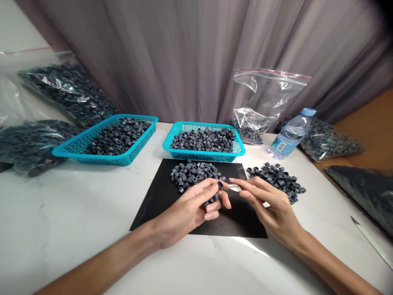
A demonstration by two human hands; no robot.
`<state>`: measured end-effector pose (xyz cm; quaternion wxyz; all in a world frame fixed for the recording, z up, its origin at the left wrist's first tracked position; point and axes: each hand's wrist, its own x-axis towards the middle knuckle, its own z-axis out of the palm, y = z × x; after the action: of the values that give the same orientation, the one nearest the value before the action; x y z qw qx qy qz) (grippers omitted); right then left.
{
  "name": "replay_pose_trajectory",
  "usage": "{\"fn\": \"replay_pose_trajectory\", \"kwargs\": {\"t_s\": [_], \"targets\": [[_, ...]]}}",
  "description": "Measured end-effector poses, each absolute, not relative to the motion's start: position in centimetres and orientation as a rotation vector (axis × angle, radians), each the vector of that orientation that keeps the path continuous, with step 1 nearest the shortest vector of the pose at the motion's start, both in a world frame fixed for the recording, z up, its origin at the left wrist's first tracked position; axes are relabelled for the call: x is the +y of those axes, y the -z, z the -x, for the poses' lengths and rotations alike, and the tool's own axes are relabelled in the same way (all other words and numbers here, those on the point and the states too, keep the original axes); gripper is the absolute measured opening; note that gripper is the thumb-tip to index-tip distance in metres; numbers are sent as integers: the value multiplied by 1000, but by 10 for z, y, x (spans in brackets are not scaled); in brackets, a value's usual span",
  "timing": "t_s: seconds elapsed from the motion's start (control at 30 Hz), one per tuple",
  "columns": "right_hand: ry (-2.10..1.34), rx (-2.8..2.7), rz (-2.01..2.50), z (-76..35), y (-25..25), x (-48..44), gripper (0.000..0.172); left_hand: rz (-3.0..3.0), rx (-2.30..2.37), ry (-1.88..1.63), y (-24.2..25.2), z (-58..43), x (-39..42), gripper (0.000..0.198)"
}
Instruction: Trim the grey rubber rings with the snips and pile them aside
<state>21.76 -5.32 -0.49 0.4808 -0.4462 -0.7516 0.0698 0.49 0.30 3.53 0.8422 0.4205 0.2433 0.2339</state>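
Note:
My left hand (pixel 196 198) pinches a small dark grey ring-shaped part (pixel 220 185) between thumb and forefinger. Several more such parts (pixel 211 200) are cupped in its curled fingers. Facing it, my right hand (pixel 267 200) grips a short white tool (pixel 235 187) between thumb and fingertips; its tip points at the ring, and I cannot tell whether they touch. Both hands are above a black mat (pixel 230 221). Behind the left hand a heap of the same grey parts (pixel 193 174) lies on the mat, and another pile (pixel 278 180) sits beyond the right hand.
Two blue baskets (pixel 204 155) (pixel 101 159) of grey parts stand at the back. Clear bags of parts (pixel 70 90) lean at the left, with another bag (pixel 254 110) behind. A water bottle (pixel 290 135) stands back right. A pale pointed tool (pixel 370 241) lies at the right edge.

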Motion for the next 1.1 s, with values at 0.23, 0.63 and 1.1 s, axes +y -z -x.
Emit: {"fn": "replay_pose_trajectory", "kwargs": {"t_s": [0.23, 0.63, 1.1], "targets": [[-206, -1850, 1098, -219, 8, -53, 34, -913, 483, -480, -33, -3, 4, 22], [-277, -1841, 1095, -219, 8, -53, 35, -930, 497, -464, -30, -4, 5, 25], [-565, -1483, 1244, -208, 11, -55, 25, -1009, 503, -474, -27, -7, 4, 27]]}}
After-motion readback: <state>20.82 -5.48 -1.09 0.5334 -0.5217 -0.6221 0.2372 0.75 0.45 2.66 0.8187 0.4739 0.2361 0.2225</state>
